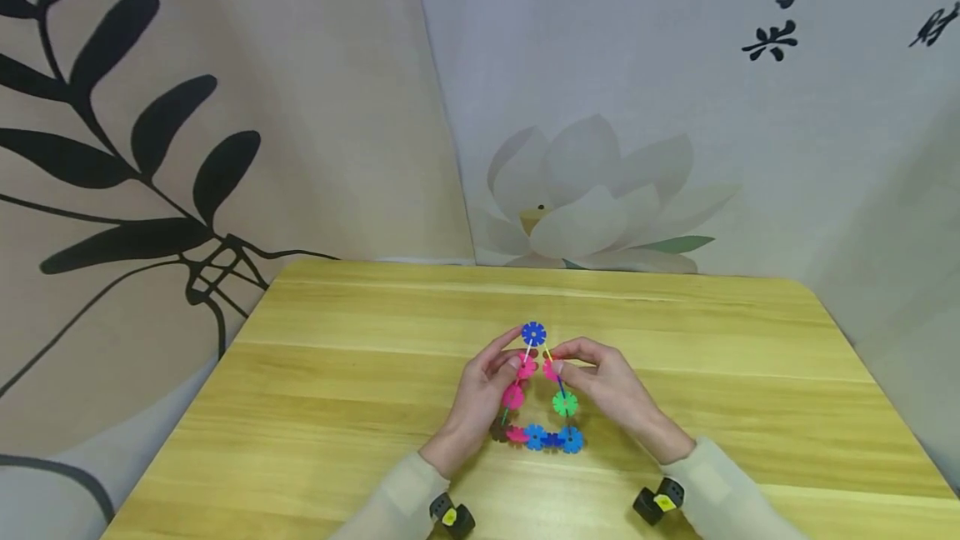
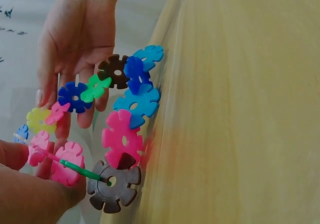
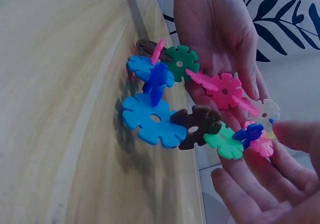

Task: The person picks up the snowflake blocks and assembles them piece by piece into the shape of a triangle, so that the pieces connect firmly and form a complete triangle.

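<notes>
A triangle built of snowflake-shaped plastic discs point(image 1: 551, 438) stands upright on the yellow wooden table point(image 1: 337, 373), with a blue disc point(image 1: 533, 333) at its top. My left hand point(image 1: 516, 365) pinches a pink disc on the left side of the triangle. My right hand point(image 1: 558, 367) pinches a pink disc on the right side. The left wrist view shows the disc chain point(image 2: 130, 104) close up, with pink, blue, green and brown pieces, and my left thumb point(image 2: 10, 154) pressed on a pink one. The same chain point(image 3: 150, 116) fills the right wrist view, with my right fingers point(image 3: 250, 194) beside it.
Printed cloth backdrops point(image 1: 300, 107) hang right behind the table's far edge. The table's left edge point(image 1: 187, 407) and right edge point(image 1: 885, 390) both show. Wrist-worn cameras point(image 1: 452, 515) sit near the front edge.
</notes>
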Motion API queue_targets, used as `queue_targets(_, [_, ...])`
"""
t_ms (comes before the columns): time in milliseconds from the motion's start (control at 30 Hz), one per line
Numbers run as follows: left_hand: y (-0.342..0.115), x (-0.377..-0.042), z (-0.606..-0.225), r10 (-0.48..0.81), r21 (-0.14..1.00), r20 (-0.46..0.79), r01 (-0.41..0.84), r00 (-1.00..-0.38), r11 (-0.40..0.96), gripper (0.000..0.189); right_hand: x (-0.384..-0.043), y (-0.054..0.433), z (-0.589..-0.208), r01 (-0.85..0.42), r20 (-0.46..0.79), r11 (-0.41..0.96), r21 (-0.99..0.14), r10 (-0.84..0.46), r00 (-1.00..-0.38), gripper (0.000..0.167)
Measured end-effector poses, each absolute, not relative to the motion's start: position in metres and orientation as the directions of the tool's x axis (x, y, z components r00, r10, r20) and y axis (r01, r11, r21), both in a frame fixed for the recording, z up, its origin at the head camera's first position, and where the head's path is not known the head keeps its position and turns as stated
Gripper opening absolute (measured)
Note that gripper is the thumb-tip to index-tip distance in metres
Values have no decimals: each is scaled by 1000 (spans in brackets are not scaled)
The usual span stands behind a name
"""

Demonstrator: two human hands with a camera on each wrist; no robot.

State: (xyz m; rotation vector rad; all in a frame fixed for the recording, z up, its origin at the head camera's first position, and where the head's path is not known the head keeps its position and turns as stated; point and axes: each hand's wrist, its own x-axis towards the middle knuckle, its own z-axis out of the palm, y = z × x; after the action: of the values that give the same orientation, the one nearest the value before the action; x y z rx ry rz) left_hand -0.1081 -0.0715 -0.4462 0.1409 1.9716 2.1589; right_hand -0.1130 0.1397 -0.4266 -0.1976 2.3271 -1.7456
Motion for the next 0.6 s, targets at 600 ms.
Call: queue_targets(600, [-61,-109,-444,120,991,-106,-114,-987,-63,42,-113,141,-428,-2,-86,295,-956,-286,-954,27])
